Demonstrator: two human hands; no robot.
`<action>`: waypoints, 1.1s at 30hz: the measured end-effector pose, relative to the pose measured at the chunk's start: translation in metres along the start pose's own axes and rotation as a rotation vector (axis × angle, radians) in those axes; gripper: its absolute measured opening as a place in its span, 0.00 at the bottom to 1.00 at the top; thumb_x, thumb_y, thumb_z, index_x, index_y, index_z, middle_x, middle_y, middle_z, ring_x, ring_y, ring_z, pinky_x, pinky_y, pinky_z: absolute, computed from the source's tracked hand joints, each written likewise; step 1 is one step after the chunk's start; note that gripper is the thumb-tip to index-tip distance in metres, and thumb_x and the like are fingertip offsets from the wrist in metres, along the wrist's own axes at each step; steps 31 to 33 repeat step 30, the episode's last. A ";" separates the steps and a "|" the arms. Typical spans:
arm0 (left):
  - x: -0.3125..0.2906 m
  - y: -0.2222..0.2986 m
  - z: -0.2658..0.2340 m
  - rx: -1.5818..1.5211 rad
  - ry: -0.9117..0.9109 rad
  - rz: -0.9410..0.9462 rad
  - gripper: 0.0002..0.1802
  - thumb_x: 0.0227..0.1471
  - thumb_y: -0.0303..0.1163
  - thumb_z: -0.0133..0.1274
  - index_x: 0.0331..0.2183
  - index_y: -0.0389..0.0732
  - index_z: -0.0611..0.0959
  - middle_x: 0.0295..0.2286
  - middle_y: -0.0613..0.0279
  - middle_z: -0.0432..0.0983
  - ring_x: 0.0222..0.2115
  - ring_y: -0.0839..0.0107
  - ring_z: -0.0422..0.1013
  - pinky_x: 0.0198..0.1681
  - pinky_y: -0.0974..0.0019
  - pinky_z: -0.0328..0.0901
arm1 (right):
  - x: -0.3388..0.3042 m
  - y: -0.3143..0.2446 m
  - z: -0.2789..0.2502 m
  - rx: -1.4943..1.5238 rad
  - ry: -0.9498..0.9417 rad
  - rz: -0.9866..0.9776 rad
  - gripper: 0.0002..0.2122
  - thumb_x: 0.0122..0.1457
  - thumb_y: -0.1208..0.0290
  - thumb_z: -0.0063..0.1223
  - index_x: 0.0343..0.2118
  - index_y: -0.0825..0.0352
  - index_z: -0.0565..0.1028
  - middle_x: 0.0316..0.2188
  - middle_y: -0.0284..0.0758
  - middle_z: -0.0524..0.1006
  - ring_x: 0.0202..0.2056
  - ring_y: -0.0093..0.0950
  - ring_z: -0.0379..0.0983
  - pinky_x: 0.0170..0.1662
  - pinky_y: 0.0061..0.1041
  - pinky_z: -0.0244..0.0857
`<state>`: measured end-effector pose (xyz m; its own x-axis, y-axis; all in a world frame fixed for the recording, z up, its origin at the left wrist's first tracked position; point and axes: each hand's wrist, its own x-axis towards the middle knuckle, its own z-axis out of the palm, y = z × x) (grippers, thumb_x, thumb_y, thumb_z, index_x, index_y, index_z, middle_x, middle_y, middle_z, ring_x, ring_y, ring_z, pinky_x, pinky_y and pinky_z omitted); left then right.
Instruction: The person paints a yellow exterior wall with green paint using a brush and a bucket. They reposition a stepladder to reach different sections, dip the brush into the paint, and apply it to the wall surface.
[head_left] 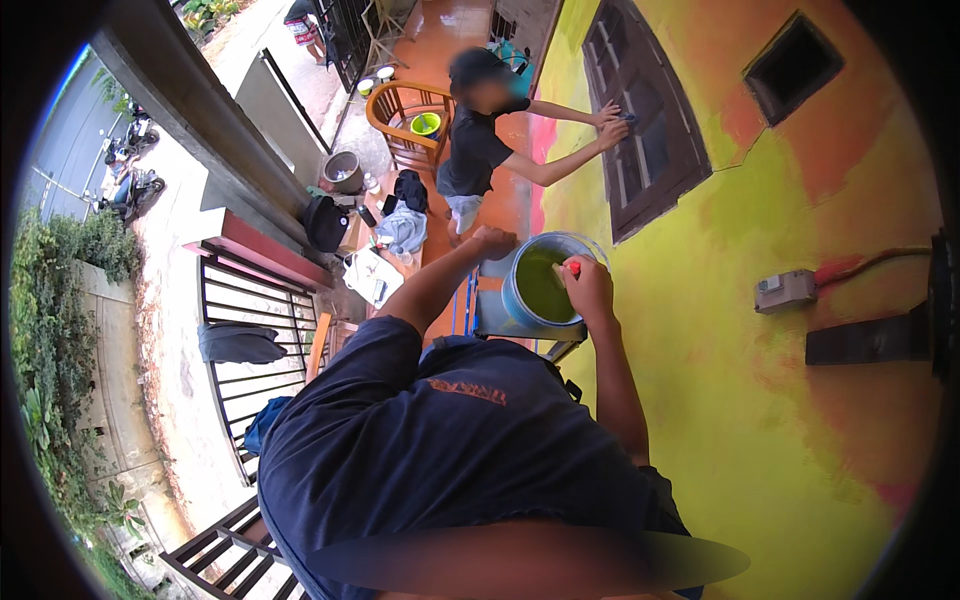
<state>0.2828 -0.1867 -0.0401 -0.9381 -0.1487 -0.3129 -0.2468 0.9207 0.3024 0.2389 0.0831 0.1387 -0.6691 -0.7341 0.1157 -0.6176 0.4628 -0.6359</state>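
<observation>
A bucket of olive-green paint (541,296) stands on a platform (492,313) in front of my chest. Over its right rim, my right hand (590,290) is closed around a paintbrush (573,267) with a red handle; its lower end points into the bucket. My left hand (493,242) is just beyond the bucket's left rim, its fingers curled. Whatever those fingers grip, if anything, is hidden.
A yellow wall with orange patches (690,400) rises on my right, with a grey electrical box (785,291). Ahead, a co-worker (475,150) in black reaches both hands to a dark shuttered window (645,130). A wooden chair (408,120) and black railing (255,340) stand left.
</observation>
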 end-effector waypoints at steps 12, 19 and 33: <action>-0.004 0.002 -0.004 0.018 -0.012 -0.002 0.25 0.68 0.51 0.36 0.48 0.45 0.81 0.45 0.52 0.82 0.48 0.51 0.77 0.51 0.45 0.68 | -0.006 -0.013 -0.001 -0.028 0.046 -0.003 0.09 0.58 0.66 0.63 0.34 0.67 0.82 0.30 0.44 0.82 0.33 0.41 0.80 0.39 0.35 0.72; 0.004 0.002 -0.002 -0.010 -0.077 -0.067 0.23 0.67 0.48 0.39 0.51 0.47 0.80 0.47 0.50 0.81 0.49 0.52 0.77 0.51 0.46 0.68 | -0.005 0.009 -0.004 0.033 0.105 0.027 0.10 0.58 0.65 0.64 0.34 0.68 0.83 0.28 0.43 0.83 0.31 0.38 0.81 0.37 0.34 0.72; 0.013 -0.005 0.001 0.024 -0.047 0.020 0.21 0.66 0.48 0.43 0.50 0.48 0.80 0.43 0.53 0.83 0.46 0.56 0.80 0.48 0.47 0.71 | -0.020 0.035 -0.028 0.627 0.297 0.261 0.09 0.61 0.70 0.63 0.35 0.72 0.81 0.25 0.34 0.82 0.27 0.23 0.80 0.30 0.23 0.69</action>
